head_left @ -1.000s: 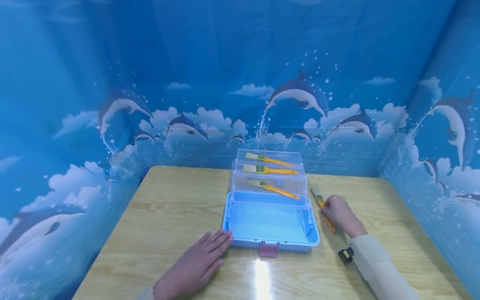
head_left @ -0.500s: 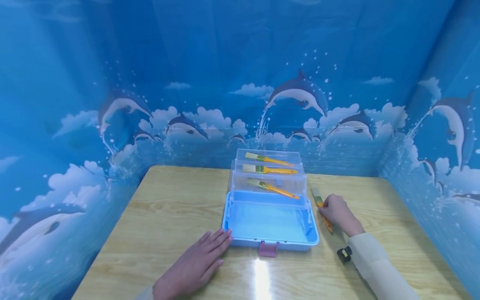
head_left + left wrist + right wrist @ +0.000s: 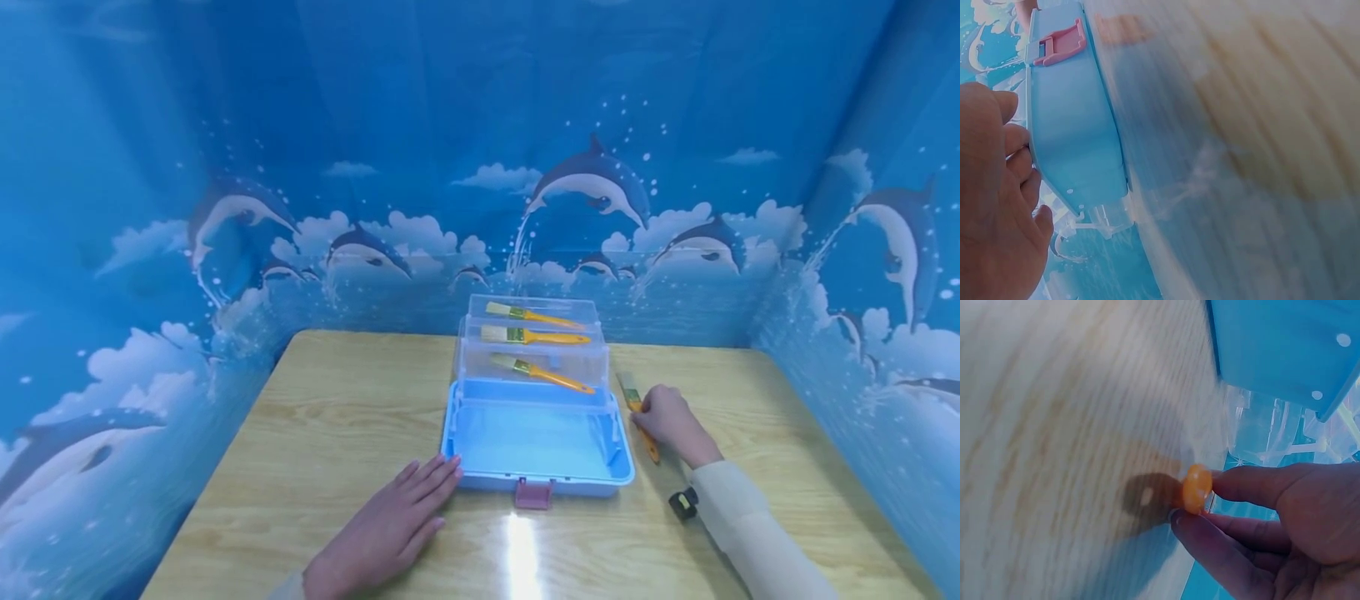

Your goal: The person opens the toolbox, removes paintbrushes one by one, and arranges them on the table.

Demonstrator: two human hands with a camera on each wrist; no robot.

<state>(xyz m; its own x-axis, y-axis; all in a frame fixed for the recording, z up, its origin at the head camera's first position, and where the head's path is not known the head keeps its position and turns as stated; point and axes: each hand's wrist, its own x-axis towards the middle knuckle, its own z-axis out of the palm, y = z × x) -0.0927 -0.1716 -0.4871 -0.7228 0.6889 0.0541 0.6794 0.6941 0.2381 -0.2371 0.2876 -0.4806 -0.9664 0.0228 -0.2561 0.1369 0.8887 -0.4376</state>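
Note:
A paintbrush (image 3: 648, 445) with an orange handle is pinched between the thumb and fingers of my right hand (image 3: 672, 423), just right of the box. In the right wrist view the brush's handle end (image 3: 1197, 489) shows between the fingertips, close above the tabletop. My left hand (image 3: 390, 523) lies with straight fingers, its fingertips touching the front left corner of the open blue box (image 3: 536, 446). The left wrist view shows that hand beside the box's front wall (image 3: 1075, 119). Three more brushes, such as the middle brush (image 3: 555, 337), lie in the clear stepped trays (image 3: 472, 364).
A pink latch (image 3: 533, 495) hangs at the front of the box. The wooden table (image 3: 337, 400) extends on both sides. A blue curtain (image 3: 420, 150) printed with dolphins surrounds it. A small black device (image 3: 683, 504) sits at the right wrist.
The brush has shifted slightly left, closer to the box, with my right hand pinching it. My left hand keeps its place at the box corner. The head view has shifted a little.

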